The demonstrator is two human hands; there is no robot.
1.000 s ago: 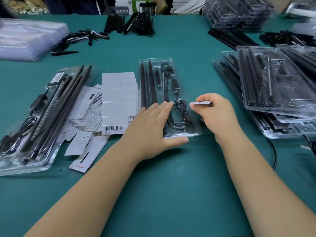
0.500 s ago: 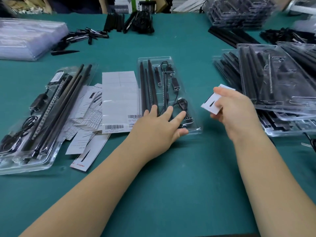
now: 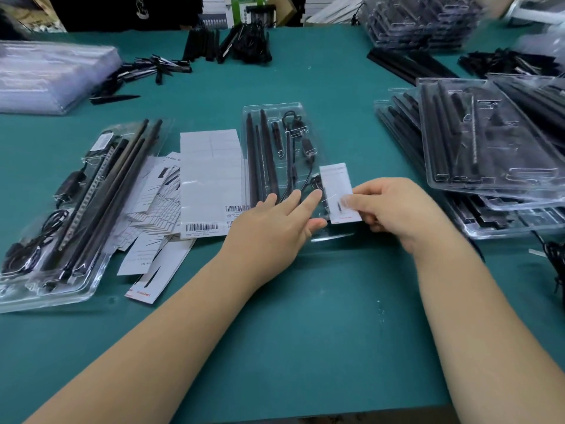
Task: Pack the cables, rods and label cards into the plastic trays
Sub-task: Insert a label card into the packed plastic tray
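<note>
Both forearms reach from 6 o'clock toward the clear plastic tray (image 3: 276,110) at the centre of the green table (image 3: 305,332). The left hand (image 3: 272,228) lies palm down on the tray's near end, fingers straight and spread, tips pointing to 1 o'clock over the black rods (image 3: 255,154) and the coiled cable (image 3: 315,182). The right hand (image 3: 394,215) comes in from 4 o'clock, knuckles up, fingers curled, pinching the near edge of a white label card (image 3: 336,185) held over the tray's near right corner. More label cards (image 3: 211,179) lie fanned at 9 o'clock of the tray, with a filled tray (image 3: 61,289) beyond them. Stacked trays (image 3: 495,185) sit at 3 o'clock.
</note>
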